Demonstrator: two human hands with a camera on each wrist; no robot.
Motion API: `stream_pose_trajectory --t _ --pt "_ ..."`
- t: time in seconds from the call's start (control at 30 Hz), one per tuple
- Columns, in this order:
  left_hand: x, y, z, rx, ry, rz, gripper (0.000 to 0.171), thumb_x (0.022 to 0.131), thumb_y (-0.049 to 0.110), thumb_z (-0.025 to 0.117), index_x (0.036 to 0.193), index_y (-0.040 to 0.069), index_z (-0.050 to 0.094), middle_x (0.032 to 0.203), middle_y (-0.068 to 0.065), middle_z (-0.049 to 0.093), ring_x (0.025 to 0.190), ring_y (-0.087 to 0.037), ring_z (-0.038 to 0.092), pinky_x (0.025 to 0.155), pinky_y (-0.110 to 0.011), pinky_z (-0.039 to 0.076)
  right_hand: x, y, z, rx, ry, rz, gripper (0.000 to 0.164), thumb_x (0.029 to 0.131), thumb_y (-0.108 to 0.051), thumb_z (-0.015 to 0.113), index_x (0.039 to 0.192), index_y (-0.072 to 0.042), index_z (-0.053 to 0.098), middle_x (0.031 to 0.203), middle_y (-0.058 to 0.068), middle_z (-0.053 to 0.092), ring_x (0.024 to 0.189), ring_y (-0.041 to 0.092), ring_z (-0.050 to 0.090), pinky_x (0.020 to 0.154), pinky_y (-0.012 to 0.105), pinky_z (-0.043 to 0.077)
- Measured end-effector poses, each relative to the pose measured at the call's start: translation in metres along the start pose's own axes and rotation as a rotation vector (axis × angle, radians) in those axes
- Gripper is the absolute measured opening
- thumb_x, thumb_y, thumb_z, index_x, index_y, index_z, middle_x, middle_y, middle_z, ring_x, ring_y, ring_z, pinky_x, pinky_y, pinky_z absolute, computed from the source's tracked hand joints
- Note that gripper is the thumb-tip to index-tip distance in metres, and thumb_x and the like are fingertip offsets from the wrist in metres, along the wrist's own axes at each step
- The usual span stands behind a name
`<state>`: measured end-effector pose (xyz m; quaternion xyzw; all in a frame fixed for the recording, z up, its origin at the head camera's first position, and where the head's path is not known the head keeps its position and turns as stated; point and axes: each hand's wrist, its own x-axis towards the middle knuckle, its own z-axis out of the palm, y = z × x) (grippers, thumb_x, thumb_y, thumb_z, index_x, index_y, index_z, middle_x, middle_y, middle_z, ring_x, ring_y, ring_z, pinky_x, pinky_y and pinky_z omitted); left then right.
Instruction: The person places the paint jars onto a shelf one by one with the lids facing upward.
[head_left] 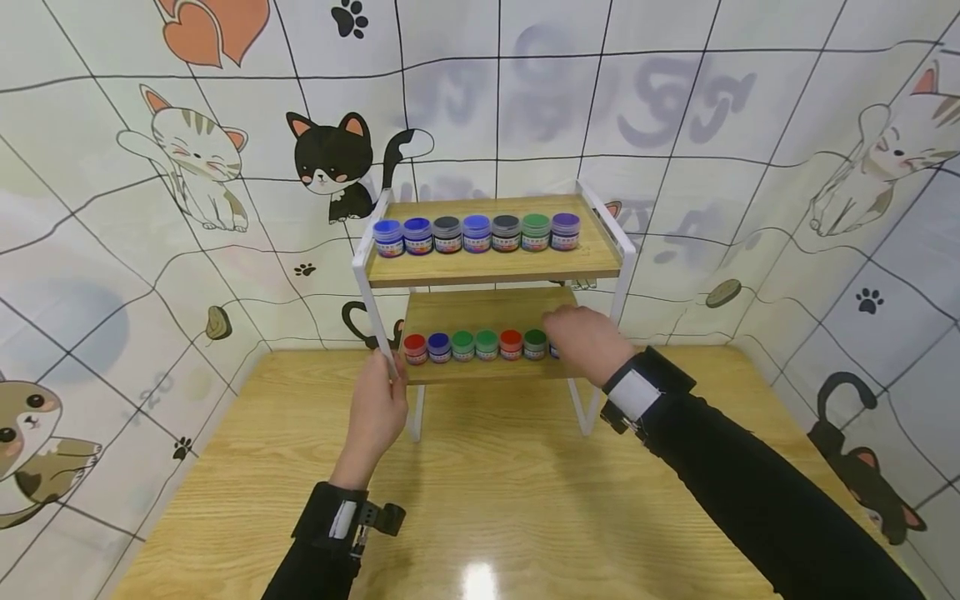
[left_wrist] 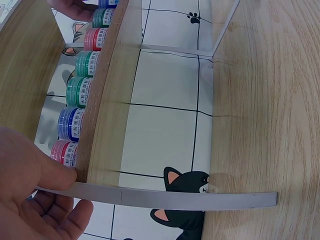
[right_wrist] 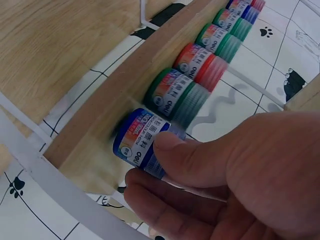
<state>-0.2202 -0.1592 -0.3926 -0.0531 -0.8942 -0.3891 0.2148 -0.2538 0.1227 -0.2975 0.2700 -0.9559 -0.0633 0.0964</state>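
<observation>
My right hand (head_left: 588, 342) is at the right end of the lower shelf (head_left: 487, 304), pinching a small blue paint jar (right_wrist: 140, 137) between thumb and fingers. In the right wrist view the jar is tilted, close beside a green-lidded jar (right_wrist: 172, 95). My left hand (head_left: 378, 404) grips the white frame leg (left_wrist: 200, 200) at the lower shelf's left front corner, thumb against the board edge. From there a row of red, blue and green paint jars (head_left: 462, 345) runs along this shelf toward my right hand.
The upper shelf (head_left: 495, 268) carries another row of several jars (head_left: 477, 234) with blue, black, green and purple lids. The two-tier rack stands on a wooden table (head_left: 480, 475). Behind it hangs a cloth (head_left: 465, 108) with cat drawings and grid lines.
</observation>
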Motion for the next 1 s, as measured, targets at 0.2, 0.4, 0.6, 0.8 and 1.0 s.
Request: stream_pose_trajectory --t 0.2,0.4,0.6,0.8,1.0 --pt "-0.001 0.0 -0.002 -0.003 -0.022 -0.026 0.01 0.094 -0.006 0.05 0.101 0.001 0.05 0.102 -0.017 0.057 0.097 -0.03 0.06 0.078 -0.042 0.053 0.001 -0.001 0.004 0.018 0.001 -0.001 0.024 0.081 -0.013 0.077 0.096 0.001 0.064 0.082 0.013 0.064 0.075 0.027 0.064 0.064 0.039 0.057" --pt "-0.001 0.0 -0.003 0.004 -0.019 -0.022 0.012 0.094 -0.007 0.05 0.102 0.001 0.049 0.1 -0.017 0.056 0.096 -0.03 0.059 0.078 -0.042 0.052 0.003 -0.001 0.003 0.03 -0.032 0.006 0.027 0.082 -0.012 0.075 0.102 0.002 0.063 0.085 0.014 0.064 0.077 0.027 0.064 0.066 0.04 0.057" --pt "-0.002 0.0 -0.004 0.007 -0.017 -0.03 0.012 0.094 -0.007 0.049 0.103 0.001 0.049 0.099 -0.016 0.056 0.095 -0.029 0.059 0.077 -0.041 0.051 0.002 -0.003 0.002 0.031 -0.018 0.017 0.031 0.081 -0.01 0.076 0.106 0.001 0.062 0.088 0.015 0.065 0.08 0.028 0.065 0.066 0.04 0.057" --pt "-0.002 -0.001 -0.002 0.027 0.018 0.013 0.012 0.093 -0.008 0.051 0.102 -0.001 0.05 0.095 -0.016 0.057 0.088 -0.029 0.059 0.071 -0.04 0.051 -0.001 -0.007 -0.001 -0.007 0.061 0.034 0.044 0.077 -0.013 0.081 0.114 0.002 0.061 0.097 0.018 0.064 0.079 0.029 0.066 0.058 0.039 0.057" --pt "-0.001 -0.001 -0.003 0.032 0.017 0.01 0.011 0.093 -0.008 0.051 0.101 -0.001 0.05 0.094 -0.016 0.057 0.086 -0.028 0.059 0.069 -0.04 0.05 -0.012 -0.007 -0.001 0.064 0.156 0.03 0.04 0.085 -0.001 0.069 0.123 -0.004 0.057 0.106 0.017 0.063 0.082 0.029 0.065 0.053 0.037 0.055"
